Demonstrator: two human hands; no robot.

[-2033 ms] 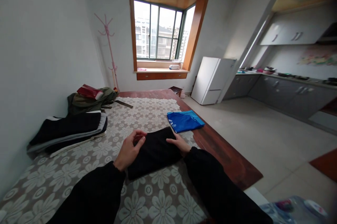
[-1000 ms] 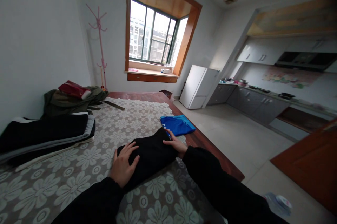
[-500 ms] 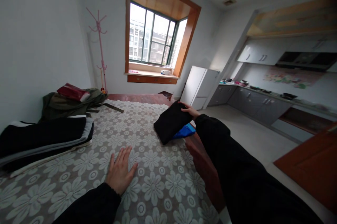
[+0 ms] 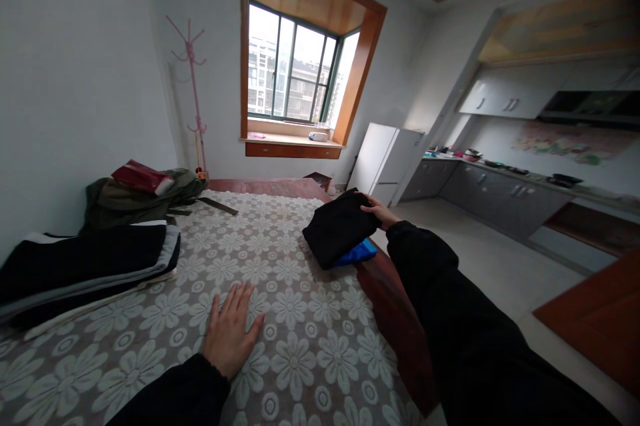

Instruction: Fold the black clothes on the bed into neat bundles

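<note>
Fingers (image 4: 369,202) of the right hand (image 4: 383,213) grip the black cloth (image 4: 337,229) by one edge over the blue cloth (image 4: 361,253), likely keeping it folded. The empty left hand (image 4: 231,333) rests spread on the flowered cover (image 4: 294,361), perhaps for support.

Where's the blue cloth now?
In the head view, right of centre near the edge of the table, the blue cloth is partly hidden by the black cloth in the right hand.

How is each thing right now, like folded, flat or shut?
Left hand: open, palm down
Right hand: gripping
Black cloth: folded, held, tilted
Blue cloth: partly covered
Cloth pile: folded, stacked
Flowered cover: spread out
Bag: slumped
Fridge: shut
Wall cupboards: shut
Window drawers: shut
Coat stand: upright
</note>
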